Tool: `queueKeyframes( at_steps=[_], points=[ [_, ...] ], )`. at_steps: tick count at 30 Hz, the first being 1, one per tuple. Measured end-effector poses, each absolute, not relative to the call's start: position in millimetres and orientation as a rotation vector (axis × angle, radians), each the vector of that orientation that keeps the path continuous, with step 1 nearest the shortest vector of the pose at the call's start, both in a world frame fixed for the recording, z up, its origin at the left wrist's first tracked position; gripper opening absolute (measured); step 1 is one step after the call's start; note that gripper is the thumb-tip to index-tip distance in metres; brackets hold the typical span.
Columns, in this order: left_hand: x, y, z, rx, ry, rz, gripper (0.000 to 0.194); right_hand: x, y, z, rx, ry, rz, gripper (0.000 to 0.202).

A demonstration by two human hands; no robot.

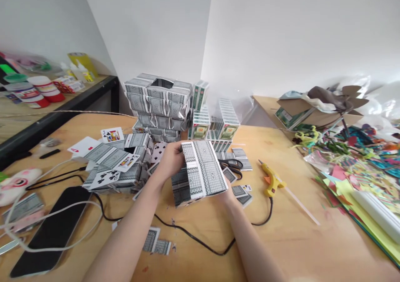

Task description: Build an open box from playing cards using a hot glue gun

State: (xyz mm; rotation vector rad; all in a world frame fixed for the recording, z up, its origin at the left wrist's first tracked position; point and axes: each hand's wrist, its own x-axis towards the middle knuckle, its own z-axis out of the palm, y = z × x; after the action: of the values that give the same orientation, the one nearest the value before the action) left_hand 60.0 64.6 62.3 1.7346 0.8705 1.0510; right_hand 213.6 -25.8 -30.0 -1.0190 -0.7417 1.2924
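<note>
A box made of playing cards (208,169) is held up over the middle of the table, its grey patterned card backs facing out. My left hand (172,159) grips its left upper edge, the fingertips hidden behind it. Low on the right side, my right hand (225,192) holds the same box, most of its fingers out of sight. Just behind the box lie black-handled scissors (235,164), partly covered. Loose playing cards (242,194) are scattered beside my right hand. Further right rests a yellow glue gun (271,181), its black cord running across the table.
Stacked card-built boxes (159,96) stand at the back, beside packs of playing cards (228,119). Another card-built box (136,175) with loose cards on top sits left. A phone (51,232), cables, a glue stick (298,202) and coloured paper (350,194) lie around.
</note>
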Motion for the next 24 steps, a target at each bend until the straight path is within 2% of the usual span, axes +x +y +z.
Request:
queueKeyframes(
  at_steps=[7, 11, 15, 20, 24],
  points=[
    [62, 65, 61, 1.705, 0.833, 1.05, 0.022, 213, -27, -25, -0.98, -0.615, 1.391, 0.023],
    [64, 65, 58, 1.697, 0.851, 1.056, 0.026, 206, -28, -19, -0.974, -0.575, 1.467, 0.026],
    [61, 69, 55, 1.734, 0.806, 0.994, 0.036, 199, -26, -16, -0.886, -0.591, 1.439, 0.039],
    [48, 65, 69, 1.716, 0.566, 1.008, 0.055, 200, -25, -32, -0.881, -0.667, 1.421, 0.044],
    [40, 56, 87, 1.669, 0.428, 0.985, 0.047, 203, -25, -41, -0.932, -0.768, 1.441, 0.045]
  ],
)
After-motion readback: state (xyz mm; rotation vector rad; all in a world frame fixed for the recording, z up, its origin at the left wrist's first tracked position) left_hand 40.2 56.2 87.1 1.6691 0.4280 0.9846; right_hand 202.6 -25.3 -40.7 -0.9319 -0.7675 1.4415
